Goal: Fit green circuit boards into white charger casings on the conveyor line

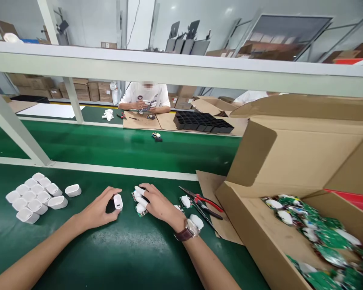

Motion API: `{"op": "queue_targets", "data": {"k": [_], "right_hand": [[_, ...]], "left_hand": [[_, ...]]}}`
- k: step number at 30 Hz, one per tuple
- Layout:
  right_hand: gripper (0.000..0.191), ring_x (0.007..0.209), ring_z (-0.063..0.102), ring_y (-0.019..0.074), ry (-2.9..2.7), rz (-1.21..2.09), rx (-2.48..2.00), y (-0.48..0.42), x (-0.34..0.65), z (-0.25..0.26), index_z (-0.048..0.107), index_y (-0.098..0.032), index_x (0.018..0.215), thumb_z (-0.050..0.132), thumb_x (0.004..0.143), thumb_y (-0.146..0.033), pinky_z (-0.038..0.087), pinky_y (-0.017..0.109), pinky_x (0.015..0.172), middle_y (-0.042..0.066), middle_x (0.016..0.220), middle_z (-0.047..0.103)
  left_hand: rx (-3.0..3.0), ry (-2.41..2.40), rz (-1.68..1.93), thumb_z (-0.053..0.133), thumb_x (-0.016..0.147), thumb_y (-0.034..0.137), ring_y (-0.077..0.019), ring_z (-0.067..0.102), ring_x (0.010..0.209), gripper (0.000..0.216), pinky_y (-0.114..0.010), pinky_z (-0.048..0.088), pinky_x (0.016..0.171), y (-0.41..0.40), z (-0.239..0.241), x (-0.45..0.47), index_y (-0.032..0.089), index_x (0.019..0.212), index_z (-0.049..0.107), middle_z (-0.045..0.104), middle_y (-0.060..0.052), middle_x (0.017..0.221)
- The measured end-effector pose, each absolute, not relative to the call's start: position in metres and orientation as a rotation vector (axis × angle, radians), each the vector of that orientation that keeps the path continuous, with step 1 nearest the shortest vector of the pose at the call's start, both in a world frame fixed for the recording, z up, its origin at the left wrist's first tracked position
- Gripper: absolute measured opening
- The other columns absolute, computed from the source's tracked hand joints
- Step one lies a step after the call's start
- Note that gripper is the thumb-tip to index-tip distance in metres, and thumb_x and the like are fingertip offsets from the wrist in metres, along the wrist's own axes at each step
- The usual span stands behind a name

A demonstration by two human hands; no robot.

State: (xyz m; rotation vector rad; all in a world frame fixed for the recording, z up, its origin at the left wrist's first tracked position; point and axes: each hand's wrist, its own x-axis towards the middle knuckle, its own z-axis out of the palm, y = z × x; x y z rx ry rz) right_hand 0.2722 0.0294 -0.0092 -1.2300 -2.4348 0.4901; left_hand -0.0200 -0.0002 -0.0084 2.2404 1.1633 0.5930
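My left hand (100, 208) rests on the green mat with its fingers curled around a small white charger shell (118, 201). My right hand (154, 200), wearing white finger cots and a wristwatch, is closed over a small green circuit board assembly (140, 207) just right of the shell. The two hands sit close together, a few centimetres apart. A few more white parts and boards (186, 201) lie beside my right wrist.
A cluster of several white shells (36, 196) sits at the left. Red-handled pliers (204, 202) lie on cardboard. A large open carton (290, 193) of green boards fills the right. Across the conveyor belt (115, 147), another person sits working near a black tray (201, 122).
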Motion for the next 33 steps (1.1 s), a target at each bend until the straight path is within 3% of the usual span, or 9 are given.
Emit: {"op": "queue_targets", "data": {"k": [4,10,13,17,21,26,28,30,33], "right_hand": [[0.035,0.126,0.060,0.0263,-2.476,0.542,-1.096,0.029,0.283,-0.005,0.075,-0.025,0.123,0.052,0.102,-0.009,0.053,0.044,0.110,0.009,0.144,0.065],[0.037,0.121,0.063,0.0255,-2.343,0.661,-0.940,0.033,0.291,-0.005,0.064,-0.029,0.143,0.057,0.107,-0.023,0.059,0.043,0.102,0.009,0.133,0.072],[0.032,0.121,0.065,0.0250,-2.302,0.721,-0.989,0.034,0.294,-0.009,0.070,-0.029,0.135,0.063,0.104,-0.020,0.057,0.042,0.104,0.008,0.130,0.073],[0.041,0.117,0.067,0.0237,-2.309,0.701,-1.111,0.036,0.288,-0.011,0.073,-0.026,0.125,0.076,0.089,-0.006,0.058,0.037,0.103,0.006,0.123,0.075],[0.025,0.109,0.068,0.0256,-2.312,0.562,-1.192,0.031,0.273,-0.002,0.074,-0.024,0.111,0.068,0.092,-0.008,0.059,0.041,0.097,0.007,0.113,0.074],[0.042,0.113,0.067,0.0236,-2.114,0.485,-1.093,0.010,0.259,0.012,0.060,-0.024,0.136,0.059,0.096,-0.011,0.060,0.041,0.096,0.010,0.126,0.065],[0.043,0.109,0.068,0.0217,-2.070,0.494,-0.970,-0.001,0.253,0.014,0.058,-0.026,0.139,0.059,0.098,-0.014,0.062,0.036,0.090,0.009,0.123,0.064],[0.044,0.109,0.068,0.0218,-2.072,0.482,-0.909,-0.011,0.247,0.012,0.056,-0.027,0.141,0.060,0.099,-0.015,0.062,0.036,0.088,0.010,0.123,0.064],[0.049,0.115,0.068,0.0240,-2.066,0.403,-0.927,-0.022,0.241,0.005,0.052,-0.028,0.145,0.060,0.099,-0.015,0.063,0.037,0.090,0.011,0.128,0.064]], "left_hand": [[2.243,1.155,0.667,0.064,0.094,0.019,-0.0239,0.066,0.111,0.062,-0.039,0.057,0.098,0.001,-0.012,-0.013,0.029,0.150,0.041,0.057,-0.009,0.130],[2.231,1.179,0.691,0.067,0.096,0.021,-0.0256,0.063,0.123,0.069,-0.040,0.056,0.105,-0.004,-0.018,-0.012,0.030,0.156,0.036,0.056,-0.011,0.140],[2.222,1.204,0.645,0.073,0.097,0.033,-0.0287,0.057,0.136,0.075,-0.043,0.054,0.111,-0.005,-0.023,-0.013,0.032,0.161,0.033,0.051,-0.012,0.152],[2.217,1.270,0.669,0.068,0.101,0.036,-0.0267,0.065,0.125,0.068,-0.042,0.058,0.104,-0.003,-0.034,-0.011,0.035,0.161,0.035,0.061,-0.008,0.140],[2.248,1.343,0.747,0.079,0.093,0.041,-0.0322,0.061,0.130,0.076,-0.049,0.055,0.108,-0.005,-0.034,-0.016,0.034,0.158,0.040,0.060,-0.010,0.143],[2.124,1.242,0.643,0.085,0.086,0.037,-0.0283,0.065,0.121,0.095,-0.040,0.061,0.096,-0.012,-0.013,-0.028,0.036,0.164,0.032,0.043,-0.012,0.162],[2.095,1.122,0.607,0.078,0.091,0.029,-0.0230,0.067,0.107,0.079,-0.036,0.061,0.089,-0.013,-0.006,-0.027,0.035,0.160,0.042,0.051,-0.011,0.156],[2.101,1.033,0.580,0.070,0.095,0.021,-0.0203,0.066,0.096,0.050,-0.034,0.058,0.086,-0.012,-0.005,-0.022,0.030,0.143,0.061,0.067,-0.008,0.134],[2.120,1.061,0.598,0.063,0.096,0.017,-0.0188,0.064,0.088,0.030,-0.032,0.056,0.082,-0.014,-0.008,-0.016,0.026,0.123,0.070,0.070,-0.005,0.111]]}}
